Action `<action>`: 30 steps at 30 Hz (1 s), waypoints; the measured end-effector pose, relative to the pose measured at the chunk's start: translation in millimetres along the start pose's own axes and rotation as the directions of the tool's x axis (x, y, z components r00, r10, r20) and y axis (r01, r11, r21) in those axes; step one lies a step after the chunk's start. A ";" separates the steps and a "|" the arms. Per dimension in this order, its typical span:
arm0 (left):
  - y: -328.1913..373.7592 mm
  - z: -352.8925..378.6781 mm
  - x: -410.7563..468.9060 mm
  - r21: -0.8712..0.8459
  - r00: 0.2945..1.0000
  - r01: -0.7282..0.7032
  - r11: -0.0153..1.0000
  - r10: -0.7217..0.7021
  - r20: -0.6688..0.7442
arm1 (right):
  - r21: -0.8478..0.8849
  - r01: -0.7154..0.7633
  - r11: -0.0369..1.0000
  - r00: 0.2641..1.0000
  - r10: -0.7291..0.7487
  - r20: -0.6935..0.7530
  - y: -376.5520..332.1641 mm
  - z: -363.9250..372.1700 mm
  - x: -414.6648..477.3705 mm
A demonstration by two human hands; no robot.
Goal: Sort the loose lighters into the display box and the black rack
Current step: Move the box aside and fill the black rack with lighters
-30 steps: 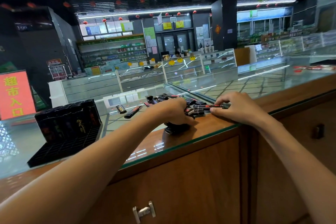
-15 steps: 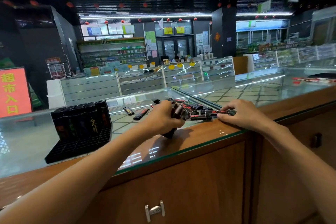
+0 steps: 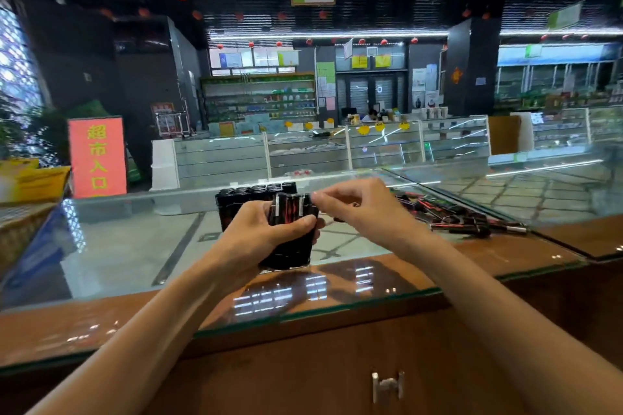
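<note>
Above counter (image 3: 135,246) — two hands (image 3: 256,236) (image 3: 360,209), one bundle (image 3: 290,210)

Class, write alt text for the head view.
The left hand grips a black display box of red-striped lighters over a glass counter; the right hand pinches one at its top. A black rack stands behind; loose lighters lie right.

The left hand (image 3: 259,236) covers the 9 o'clock side of the display box (image 3: 291,251), whose print is too blurred to read. Behind it, toward 12 o'clock, the black rack (image 3: 234,207) shows only its upper part. Whether the right hand (image 3: 357,209) pinches a lighter cannot be told. The loose lighters (image 3: 451,216) at 3 o'clock smear together, uncountable. The bottom edge cuts off both forearms.
</note>
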State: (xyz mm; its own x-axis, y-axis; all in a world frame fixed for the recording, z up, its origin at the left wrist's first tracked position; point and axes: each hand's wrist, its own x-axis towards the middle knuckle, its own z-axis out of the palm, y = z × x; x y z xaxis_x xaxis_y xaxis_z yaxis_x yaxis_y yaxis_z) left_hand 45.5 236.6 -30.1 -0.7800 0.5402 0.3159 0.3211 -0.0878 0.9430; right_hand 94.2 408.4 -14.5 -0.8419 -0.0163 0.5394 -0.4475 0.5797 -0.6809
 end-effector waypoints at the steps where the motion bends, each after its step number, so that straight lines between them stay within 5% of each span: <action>1: 0.1 -6.9 -4.4 0.019 0.999 -0.023 1.000 0.023 -0.026 | 0.051 -0.008 0.999 1.000 0.007 0.030 -5.0 11.1 4.0; 11: -0.3 -76.6 -21.4 -0.171 0.965 -0.017 0.985 -0.029 -0.261 | 0.442 -0.124 0.888 0.990 0.080 0.118 -4.6 50.7 35.2; 23: -10.0 -109.3 -19.9 -0.292 0.946 0.191 0.937 -0.255 -0.201 | 0.194 -0.062 0.979 0.990 0.084 -0.111 16.8 25.0 56.6; 30: -12.1 -105.8 -20.3 -0.334 0.930 0.201 0.921 -0.286 -0.228 | 0.125 0.078 0.989 0.995 -0.070 -0.066 -1.7 49.3 67.4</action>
State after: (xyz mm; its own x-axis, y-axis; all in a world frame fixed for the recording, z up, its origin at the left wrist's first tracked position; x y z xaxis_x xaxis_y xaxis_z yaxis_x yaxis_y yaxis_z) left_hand 0.6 138.2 -36.9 -0.9404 0.3366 0.0478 -0.0411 -0.2519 0.9669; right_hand 23.3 366.1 -1.4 -0.7869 -0.0032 0.6171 -0.5458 0.4701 -0.6936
